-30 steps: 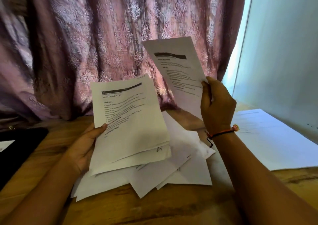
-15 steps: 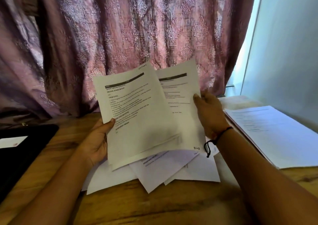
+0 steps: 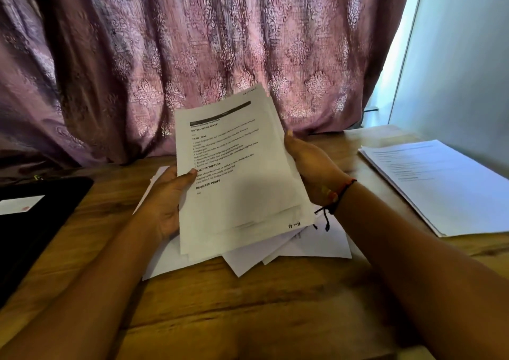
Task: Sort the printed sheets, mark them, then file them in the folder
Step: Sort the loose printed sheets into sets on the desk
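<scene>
**A:** Head view: what's being held?

**B:** A bundle of printed sheets [image 3: 237, 172], raised above the counter [image 3: 248, 304]. The left hand [image 3: 165, 202] grips its left edge, thumb on the print. The right hand [image 3: 311, 172] clasps the right edge, probably to square the pages.

**A:** And the rest?

**B:** Loose sheets [image 3: 311, 246] lie fanned underneath, apparently unsorted. A neat stack [image 3: 440, 186] sits far right, seemingly set aside. A black case [image 3: 33, 222], perhaps the folder, waits left.
</scene>
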